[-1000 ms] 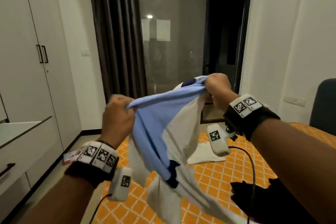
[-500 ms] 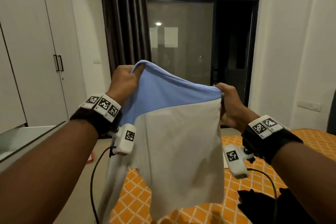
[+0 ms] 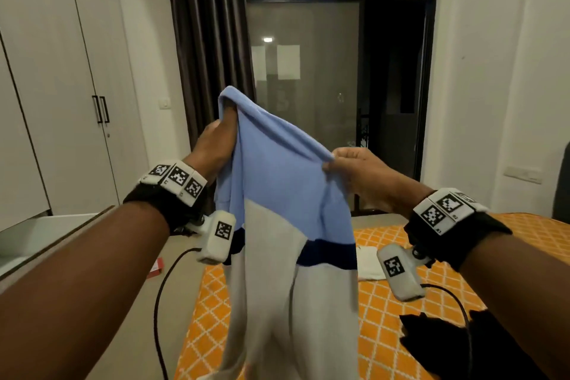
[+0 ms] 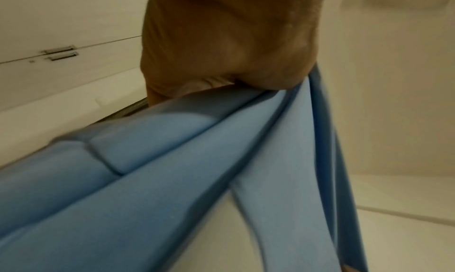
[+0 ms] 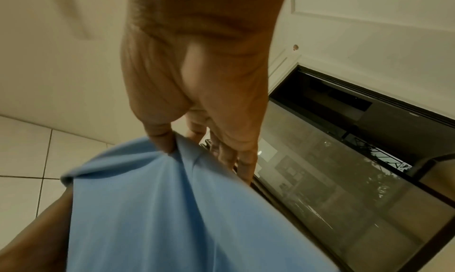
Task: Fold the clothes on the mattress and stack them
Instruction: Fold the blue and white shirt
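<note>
I hold a shirt (image 3: pixel 277 182) up in the air, light blue on top, grey-white below, with a navy band. My left hand (image 3: pixel 216 139) grips its upper left corner, the blue cloth (image 4: pixel 172 169) bunched in the fist. My right hand (image 3: pixel 348 163) pinches the top edge on the right between thumb and fingers (image 5: pixel 160 140), the blue cloth (image 5: pixel 160 208) draping below. The shirt hangs over the orange patterned mattress (image 3: pixel 385 302). A folded white garment (image 3: pixel 367 262) lies on the mattress behind the shirt. A black garment (image 3: pixel 447 345) lies at the lower right.
White wardrobe doors (image 3: pixel 61 102) stand on the left, with a white ledge (image 3: pixel 40 234) beside my left arm. A dark curtain (image 3: pixel 206 40) and a glass sliding door (image 3: pixel 324 86) are ahead. A red item (image 3: pixel 155 268) lies on the floor. Cables (image 3: pixel 160 302) trail from both wrist cameras.
Both hands have spread the shirt out and lifted it; the left hand has risen higher than the right. The navy band now shows and the shirt hangs longer.
</note>
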The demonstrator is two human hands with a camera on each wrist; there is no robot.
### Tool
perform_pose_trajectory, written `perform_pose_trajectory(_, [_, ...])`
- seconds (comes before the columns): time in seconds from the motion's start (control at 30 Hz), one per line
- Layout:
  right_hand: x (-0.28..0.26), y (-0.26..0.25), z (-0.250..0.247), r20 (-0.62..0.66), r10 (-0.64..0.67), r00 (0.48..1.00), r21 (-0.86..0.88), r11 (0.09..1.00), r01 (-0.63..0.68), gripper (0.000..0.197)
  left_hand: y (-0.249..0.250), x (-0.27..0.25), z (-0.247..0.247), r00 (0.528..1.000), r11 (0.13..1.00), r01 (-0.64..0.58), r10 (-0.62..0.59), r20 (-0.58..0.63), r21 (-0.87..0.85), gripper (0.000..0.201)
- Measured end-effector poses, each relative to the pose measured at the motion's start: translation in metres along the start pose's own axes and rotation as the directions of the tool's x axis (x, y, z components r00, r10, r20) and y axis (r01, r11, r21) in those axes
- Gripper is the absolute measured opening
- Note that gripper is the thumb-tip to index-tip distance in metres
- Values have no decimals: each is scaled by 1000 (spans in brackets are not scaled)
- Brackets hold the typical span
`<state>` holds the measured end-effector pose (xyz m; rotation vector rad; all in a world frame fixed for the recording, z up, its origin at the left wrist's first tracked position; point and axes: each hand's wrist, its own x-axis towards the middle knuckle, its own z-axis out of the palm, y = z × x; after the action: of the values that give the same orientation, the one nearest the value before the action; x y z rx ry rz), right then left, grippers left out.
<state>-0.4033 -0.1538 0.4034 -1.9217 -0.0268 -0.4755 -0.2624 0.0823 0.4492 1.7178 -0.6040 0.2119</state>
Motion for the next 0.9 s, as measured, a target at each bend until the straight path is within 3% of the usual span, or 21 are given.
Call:
perform_pose_trajectory(0.07, [3, 0, -2, -124, 24, 992, 69, 997, -16, 20, -11, 0, -4, 993, 988, 114, -111, 40, -103, 118])
perform_pose_trajectory(0.13, [3, -2, -6, -195, 12, 981, 59, 998, 0, 19, -14, -7, -5, 992, 990, 127, -126, 14, -63, 117])
perform_pose_trajectory(0.2, [3, -2, -11, -229, -31, 973, 32, 999, 40, 22, -13, -11, -9, 998, 989, 21, -11, -67, 146, 94])
perform_pose_trajectory(0.27, [2, -1, -17, -273, -80, 959, 12, 996, 86, 30, -15, -10, -21, 971, 902, -160, 216, -99, 400, 78])
perform_pose_trajectory(0.37, [-5, 0, -36, -289, -227, 930, -145, 971, 192, 42, -16, -9, -48, 904, 764, -383, 425, 42, 520, 71])
perform_pose_trajectory(0.47, [-17, 0, -58, -129, -308, 943, -441, 869, 224, 51, -19, -9, -70, 844, 640, -511, 501, 194, 574, 60])
perform_pose_trajectory(0.57, [-21, -1, -76, -6, -303, 953, -533, 807, 253, 49, -20, -5, -83, 788, 414, -585, 494, 368, 697, 72])
perform_pose_trajectory(0.67, [-22, -2, -86, -2, -304, 953, -575, 780, 248, 46, -29, 2, -87, 758, 295, -626, 447, 475, 722, 55])
perform_pose_trajectory(0.73, [-23, -2, -88, -48, -297, 954, -582, 784, 215, 38, -35, 5, -86, 783, 318, -597, 433, 447, 737, 36])
perform_pose_trajectory(0.8, [-22, -4, -81, -92, -274, 957, -521, 833, 188, 32, -35, 2, -80, 851, 282, -471, 393, 348, 836, 13])
perform_pose_trajectory(0.87, [-18, -8, -68, -117, -221, 968, -427, 892, 152, 24, -34, -6, -65, 895, 216, -335, 378, 238, 917, 5])
perform_pose_trajectory(0.9, [-16, -10, -60, -129, -198, 972, -375, 917, 137, 18, -36, -10, -55, 918, 239, -287, 345, 195, 928, 5])
